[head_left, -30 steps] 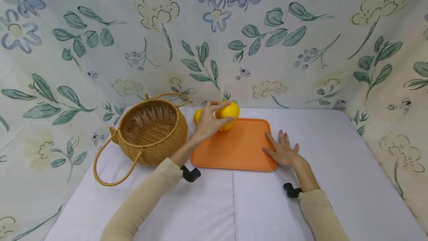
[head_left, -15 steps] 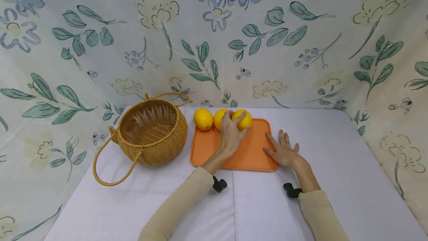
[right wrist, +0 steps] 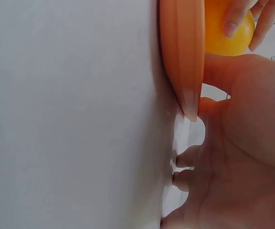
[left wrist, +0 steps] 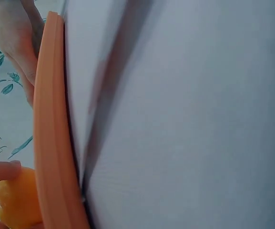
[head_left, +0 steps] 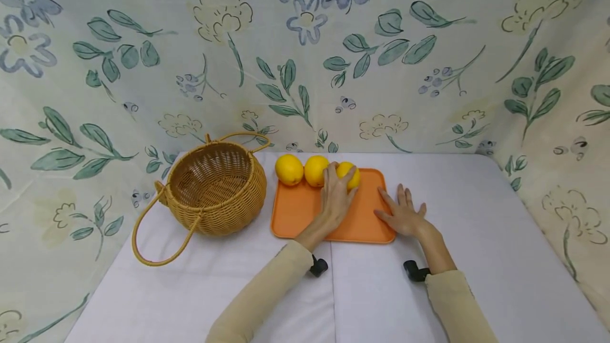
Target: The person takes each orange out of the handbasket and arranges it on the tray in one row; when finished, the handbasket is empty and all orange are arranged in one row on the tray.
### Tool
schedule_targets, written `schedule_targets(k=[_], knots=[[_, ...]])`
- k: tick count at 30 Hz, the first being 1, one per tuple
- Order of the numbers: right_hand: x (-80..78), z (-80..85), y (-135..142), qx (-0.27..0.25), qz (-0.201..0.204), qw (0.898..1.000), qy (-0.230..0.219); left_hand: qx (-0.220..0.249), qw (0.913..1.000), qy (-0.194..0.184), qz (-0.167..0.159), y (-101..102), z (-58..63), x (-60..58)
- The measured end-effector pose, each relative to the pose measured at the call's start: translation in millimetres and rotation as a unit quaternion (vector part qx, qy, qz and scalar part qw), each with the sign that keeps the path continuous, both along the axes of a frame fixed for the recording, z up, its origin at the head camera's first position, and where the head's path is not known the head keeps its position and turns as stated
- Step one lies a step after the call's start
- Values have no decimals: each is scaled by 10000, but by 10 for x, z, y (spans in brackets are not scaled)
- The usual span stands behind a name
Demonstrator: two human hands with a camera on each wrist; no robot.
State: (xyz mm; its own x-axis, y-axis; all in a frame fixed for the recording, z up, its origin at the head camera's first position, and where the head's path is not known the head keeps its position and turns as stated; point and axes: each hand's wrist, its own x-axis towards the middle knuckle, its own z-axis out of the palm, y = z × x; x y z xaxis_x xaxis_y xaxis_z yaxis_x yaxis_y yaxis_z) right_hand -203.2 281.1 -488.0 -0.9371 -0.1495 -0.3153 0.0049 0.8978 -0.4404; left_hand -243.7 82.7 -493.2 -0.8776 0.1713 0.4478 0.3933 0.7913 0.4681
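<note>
Three yellow lemons line the far edge of an orange tray. The left lemon and the middle lemon sit side by side. My left hand reaches over the tray and grips the right lemon, thumb and fingers around its sides. In the left wrist view that lemon shows past the tray's rim. At the tray's right edge my right hand lies with fingers spread, thumb and index finger on the rim. The right wrist view shows its other fingertips down on the white cloth.
A round wicker basket with its handles folded outward stands left of the tray. A white cloth covers the table, and a flowered curtain hangs behind its far edge.
My left hand has carried the right lemon rightward and down from above the middle one to the tray, uncovering the other two lemons. The right hand has stayed still.
</note>
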Motion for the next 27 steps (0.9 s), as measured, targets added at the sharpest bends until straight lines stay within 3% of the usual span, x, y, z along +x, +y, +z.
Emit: schedule_targets(k=[9, 13, 20, 27], knots=[[19, 29, -14, 30, -14, 10000, -40, -422, 9985, -149, -317, -52, 41, 46], [13, 17, -9, 36, -25, 10000, -26, -546, 9979, -8, -351, -78, 32, 67], [12, 9, -20, 8, -4, 10000, -49, -810, 9963, 258, -128, -71, 15, -23], [-1, -4, -5, 67, -8, 10000, -21, -561, 9983, 52, -155, -81, 26, -90]])
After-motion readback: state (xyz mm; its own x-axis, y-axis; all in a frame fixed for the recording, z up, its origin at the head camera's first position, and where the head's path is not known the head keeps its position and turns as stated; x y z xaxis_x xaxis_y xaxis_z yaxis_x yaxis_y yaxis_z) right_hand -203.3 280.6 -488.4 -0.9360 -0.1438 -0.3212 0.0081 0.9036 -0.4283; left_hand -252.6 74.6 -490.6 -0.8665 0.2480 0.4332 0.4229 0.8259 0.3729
